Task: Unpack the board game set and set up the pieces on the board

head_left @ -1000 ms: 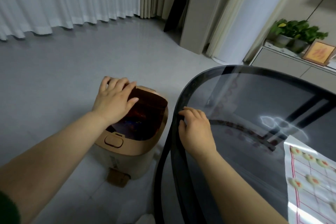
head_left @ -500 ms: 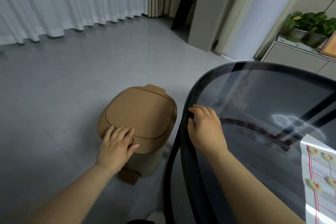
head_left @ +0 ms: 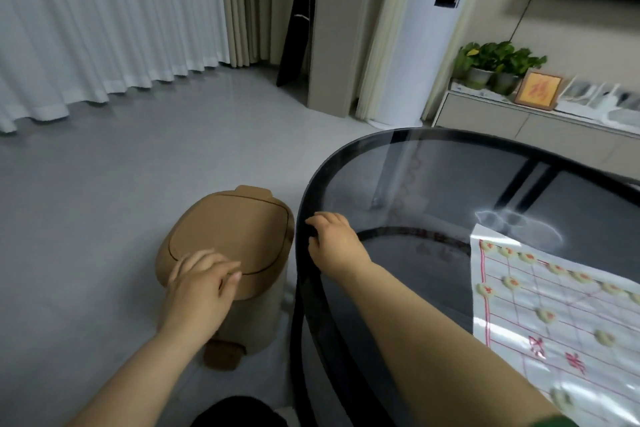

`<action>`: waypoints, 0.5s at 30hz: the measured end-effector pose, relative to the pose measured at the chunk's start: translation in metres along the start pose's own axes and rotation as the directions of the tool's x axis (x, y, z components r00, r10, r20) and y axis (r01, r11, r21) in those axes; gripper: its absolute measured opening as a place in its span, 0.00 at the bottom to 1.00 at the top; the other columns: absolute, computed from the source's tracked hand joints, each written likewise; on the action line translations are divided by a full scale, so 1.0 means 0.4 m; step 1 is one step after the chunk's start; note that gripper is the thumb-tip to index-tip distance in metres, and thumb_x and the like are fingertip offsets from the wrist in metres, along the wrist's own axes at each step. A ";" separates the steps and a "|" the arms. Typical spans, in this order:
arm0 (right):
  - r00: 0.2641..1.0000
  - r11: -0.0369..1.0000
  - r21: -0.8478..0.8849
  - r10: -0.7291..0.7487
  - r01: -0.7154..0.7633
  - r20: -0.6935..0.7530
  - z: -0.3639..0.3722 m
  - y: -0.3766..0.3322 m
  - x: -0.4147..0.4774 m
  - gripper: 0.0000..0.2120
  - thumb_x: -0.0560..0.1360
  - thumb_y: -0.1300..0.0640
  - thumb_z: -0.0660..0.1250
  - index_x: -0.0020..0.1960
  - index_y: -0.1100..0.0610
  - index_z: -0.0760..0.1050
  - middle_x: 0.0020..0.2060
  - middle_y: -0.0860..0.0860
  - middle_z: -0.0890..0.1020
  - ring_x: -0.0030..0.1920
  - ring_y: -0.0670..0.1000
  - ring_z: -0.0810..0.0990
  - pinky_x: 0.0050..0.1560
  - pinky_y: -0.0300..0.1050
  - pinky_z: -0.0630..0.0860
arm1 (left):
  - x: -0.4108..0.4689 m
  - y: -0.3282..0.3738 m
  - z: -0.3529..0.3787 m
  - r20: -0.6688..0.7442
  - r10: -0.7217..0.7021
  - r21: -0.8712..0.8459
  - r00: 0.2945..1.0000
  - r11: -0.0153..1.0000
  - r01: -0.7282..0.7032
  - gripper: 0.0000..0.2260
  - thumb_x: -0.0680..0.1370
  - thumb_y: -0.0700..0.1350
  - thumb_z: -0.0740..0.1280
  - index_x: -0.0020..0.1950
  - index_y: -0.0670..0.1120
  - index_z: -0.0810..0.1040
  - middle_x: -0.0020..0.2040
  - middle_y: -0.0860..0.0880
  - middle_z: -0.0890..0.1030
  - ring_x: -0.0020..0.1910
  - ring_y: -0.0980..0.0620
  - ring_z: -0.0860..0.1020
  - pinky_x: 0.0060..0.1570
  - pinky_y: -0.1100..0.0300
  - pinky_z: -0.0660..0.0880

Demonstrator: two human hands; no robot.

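A white paper game board (head_left: 554, 315) with red grid lines lies on the dark glass table (head_left: 433, 184) at the right, and several pale round pieces (head_left: 545, 314) stand on it. My right hand (head_left: 332, 239) rests on the table's left rim, fingers curled over the edge. My left hand (head_left: 201, 284) hovers over the front edge of the closed lid of a tan pedal bin (head_left: 228, 239) on the floor; its fingers are relaxed and hold nothing.
The bin's pedal (head_left: 223, 355) sticks out near my left forearm. White curtains (head_left: 104, 28) hang at the back left. A tall white column unit (head_left: 419, 31) and a low cabinet (head_left: 519, 121) with potted plants (head_left: 495, 62) stand behind the table.
The bin's lid, open a second ago, is now closed. My left hand moved from the lid's far side to its front edge and lifted slightly. My right hand stayed on the rim.
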State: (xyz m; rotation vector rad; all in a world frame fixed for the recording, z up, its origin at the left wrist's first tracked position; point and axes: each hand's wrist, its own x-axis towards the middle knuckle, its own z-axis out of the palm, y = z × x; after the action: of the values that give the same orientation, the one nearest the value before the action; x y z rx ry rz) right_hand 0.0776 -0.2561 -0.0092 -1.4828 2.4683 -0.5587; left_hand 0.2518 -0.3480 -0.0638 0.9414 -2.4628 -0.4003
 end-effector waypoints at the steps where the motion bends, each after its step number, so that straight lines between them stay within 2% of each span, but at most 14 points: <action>1: 1.000 1.000 0.019 0.004 -0.004 -0.006 -0.016 -0.002 -0.017 0.19 0.79 0.61 0.53 0.70 0.60 0.63 0.70 0.54 0.66 0.71 0.53 0.59 0.70 0.43 0.57 | 0.001 0.036 -0.021 -0.039 0.025 -0.043 0.999 0.999 -0.027 0.15 0.72 0.48 0.61 0.43 0.40 0.84 0.42 0.45 0.83 0.49 0.40 0.79 0.51 0.48 0.69; 4: 0.995 0.998 0.063 0.015 -0.008 -0.101 -0.070 0.012 -0.089 0.17 0.78 0.62 0.54 0.66 0.61 0.69 0.65 0.56 0.71 0.66 0.56 0.65 0.64 0.44 0.63 | 0.002 0.170 -0.079 -0.018 0.080 -0.209 0.997 0.975 -0.082 0.09 0.76 0.44 0.63 0.47 0.42 0.83 0.45 0.50 0.79 0.54 0.49 0.74 0.52 0.61 0.63; 7: 0.977 0.992 0.117 0.075 -0.052 -0.199 -0.139 0.049 -0.187 0.16 0.77 0.64 0.55 0.62 0.61 0.72 0.61 0.56 0.74 0.63 0.55 0.69 0.59 0.41 0.65 | -0.008 0.288 -0.093 -0.055 0.199 -0.312 0.979 0.927 -0.206 0.08 0.77 0.44 0.63 0.49 0.45 0.82 0.45 0.56 0.76 0.49 0.62 0.69 0.45 0.72 0.62; 8: 0.968 0.985 0.153 0.110 -0.077 -0.225 -0.165 0.063 -0.223 0.16 0.76 0.64 0.55 0.62 0.61 0.73 0.60 0.56 0.75 0.62 0.55 0.70 0.58 0.40 0.65 | -0.014 0.329 -0.090 -0.063 0.227 -0.339 0.972 0.911 -0.235 0.09 0.77 0.45 0.63 0.49 0.46 0.82 0.45 0.56 0.76 0.48 0.63 0.69 0.44 0.74 0.63; 9: 0.955 0.975 0.196 0.150 -0.100 -0.256 -0.192 0.080 -0.260 0.15 0.76 0.64 0.56 0.61 0.61 0.74 0.60 0.56 0.76 0.61 0.55 0.72 0.57 0.38 0.65 | -0.020 0.365 -0.081 -0.052 0.236 -0.365 0.970 0.900 -0.239 0.09 0.77 0.45 0.62 0.50 0.46 0.81 0.46 0.57 0.76 0.49 0.62 0.70 0.45 0.74 0.64; 12: 0.904 0.946 0.281 0.255 -0.160 -0.344 -0.269 0.143 -0.383 0.13 0.76 0.63 0.58 0.58 0.60 0.76 0.58 0.55 0.78 0.58 0.52 0.75 0.51 0.30 0.64 | -0.047 0.458 -0.029 0.035 0.232 -0.399 0.972 0.895 -0.199 0.09 0.77 0.43 0.62 0.51 0.46 0.81 0.46 0.57 0.75 0.51 0.55 0.74 0.48 0.64 0.68; 15: 0.835 0.926 0.285 0.352 -0.247 -0.422 -0.326 0.229 -0.528 0.12 0.77 0.61 0.58 0.58 0.58 0.76 0.58 0.50 0.78 0.59 0.48 0.74 0.52 0.30 0.63 | -0.082 0.515 0.031 0.114 0.260 -0.376 0.959 0.905 -0.200 0.09 0.78 0.43 0.61 0.52 0.46 0.80 0.50 0.54 0.77 0.53 0.53 0.75 0.48 0.64 0.66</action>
State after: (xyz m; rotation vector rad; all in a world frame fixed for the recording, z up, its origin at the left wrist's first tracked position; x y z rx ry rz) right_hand 0.0565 -0.0036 0.0669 -0.9201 2.7941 -1.1955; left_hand 0.1538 -0.1755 0.0026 0.4734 -2.4834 -0.8407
